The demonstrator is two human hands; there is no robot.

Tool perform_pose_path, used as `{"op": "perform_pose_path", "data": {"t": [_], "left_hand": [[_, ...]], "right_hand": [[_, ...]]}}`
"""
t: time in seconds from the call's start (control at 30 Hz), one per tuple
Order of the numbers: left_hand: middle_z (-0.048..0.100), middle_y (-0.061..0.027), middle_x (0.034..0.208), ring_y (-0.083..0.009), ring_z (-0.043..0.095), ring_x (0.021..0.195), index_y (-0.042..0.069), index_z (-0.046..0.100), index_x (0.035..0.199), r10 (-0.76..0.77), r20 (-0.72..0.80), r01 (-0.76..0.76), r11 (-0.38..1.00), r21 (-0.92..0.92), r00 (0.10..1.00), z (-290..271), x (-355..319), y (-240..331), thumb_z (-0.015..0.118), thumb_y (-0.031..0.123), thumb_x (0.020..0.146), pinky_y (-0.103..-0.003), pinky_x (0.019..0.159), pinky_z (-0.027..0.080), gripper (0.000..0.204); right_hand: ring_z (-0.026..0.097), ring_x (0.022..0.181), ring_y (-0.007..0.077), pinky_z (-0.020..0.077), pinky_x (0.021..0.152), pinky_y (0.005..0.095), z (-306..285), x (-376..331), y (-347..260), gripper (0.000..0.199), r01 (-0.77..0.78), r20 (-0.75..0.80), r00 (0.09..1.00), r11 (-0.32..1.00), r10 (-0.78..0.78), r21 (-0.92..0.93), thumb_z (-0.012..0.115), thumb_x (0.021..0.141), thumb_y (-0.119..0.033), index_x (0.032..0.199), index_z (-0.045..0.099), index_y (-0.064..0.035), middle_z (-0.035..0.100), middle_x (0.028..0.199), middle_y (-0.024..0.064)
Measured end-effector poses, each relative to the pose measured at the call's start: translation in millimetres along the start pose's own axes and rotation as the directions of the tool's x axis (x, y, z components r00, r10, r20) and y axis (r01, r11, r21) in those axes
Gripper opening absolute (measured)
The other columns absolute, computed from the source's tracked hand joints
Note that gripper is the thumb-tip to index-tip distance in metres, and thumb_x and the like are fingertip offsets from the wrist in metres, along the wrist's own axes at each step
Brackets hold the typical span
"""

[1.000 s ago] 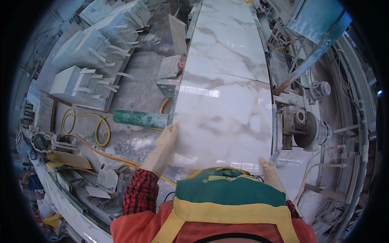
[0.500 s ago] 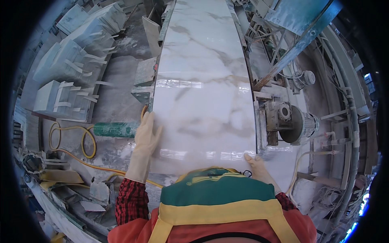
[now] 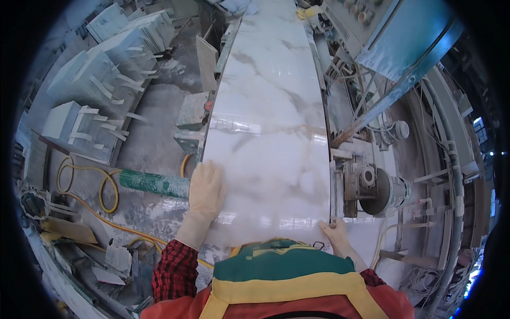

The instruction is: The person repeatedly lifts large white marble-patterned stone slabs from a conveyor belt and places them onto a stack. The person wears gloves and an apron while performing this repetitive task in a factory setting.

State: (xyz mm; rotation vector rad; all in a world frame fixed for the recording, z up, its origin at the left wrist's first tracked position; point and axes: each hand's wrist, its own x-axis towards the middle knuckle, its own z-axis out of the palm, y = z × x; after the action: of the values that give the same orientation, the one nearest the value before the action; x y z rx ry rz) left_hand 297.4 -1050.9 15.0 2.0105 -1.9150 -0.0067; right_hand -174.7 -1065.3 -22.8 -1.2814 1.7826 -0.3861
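A long, glossy white slab [image 3: 265,175] with grey-brown marble veining stretches away from my body, framed by machine rails. My left hand [image 3: 206,191], in a cream rubber glove, lies on the slab's left edge near its close end, with the fingers stretched forward along the surface. At the near right corner, my right hand [image 3: 336,234], also gloved, pinches the slab's edge; its lower fingers are partly hidden. A green and yellow apron [image 3: 287,263] covers my front, close to the slab's near end.
Strapped stacks of tiles [image 3: 79,125] stand at the left. A green roller [image 3: 154,183] and a yellow hose [image 3: 109,194] lie beside my left arm. An electric motor [image 3: 390,191] juts out on the right, below a blue metal beam [image 3: 398,87]. Broken pieces [image 3: 118,260] sit lower left.
My left hand has shifted from along the edge to lying further over the slab's surface. The whole view has tilted slightly, showing more of the far end. My right hand stays at the corner.
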Motion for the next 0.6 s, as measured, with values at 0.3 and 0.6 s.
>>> {"op": "perform_pose_path", "data": {"t": [0.3, 0.6], "left_hand": [[0.051, -0.0218, 0.153, -0.0455, 0.045, 0.141, 0.007, 0.051, 0.148, 0.116, 0.068, -0.103, 0.980, -0.171, 0.991, 8.2, 18.4, 7.9, 0.065, 0.031, 0.098, -0.055, 0.120, 0.034, 0.057], [0.054, -0.0190, 0.147, -0.0418, 0.050, 0.137, 0.007, 0.054, 0.141, 0.117, -0.091, -0.128, 0.982, -0.136, 0.989, 7.2, 6.2, 2.8, 0.064, 0.028, 0.098, -0.053, 0.116, 0.039, 0.049]], "right_hand": [[0.038, 0.150, 0.0439, 0.0244, 0.126, 0.0556, 71.2, 75.2, -106.2, 0.079, 0.648, 0.149, 0.558, 0.316, -0.816, -0.693, 0.064, 0.095, -0.046, 0.153, 0.046, 0.0039, 0.045, 0.158, 0.0282], [0.032, 0.153, 0.0428, 0.0187, 0.129, 0.0512, 88.1, 132.2, -139.7, 0.078, 0.649, 0.179, 0.600, 0.344, -0.779, -0.678, 0.058, 0.098, -0.047, 0.157, 0.043, 0.0021, 0.041, 0.163, 0.0266]]}}
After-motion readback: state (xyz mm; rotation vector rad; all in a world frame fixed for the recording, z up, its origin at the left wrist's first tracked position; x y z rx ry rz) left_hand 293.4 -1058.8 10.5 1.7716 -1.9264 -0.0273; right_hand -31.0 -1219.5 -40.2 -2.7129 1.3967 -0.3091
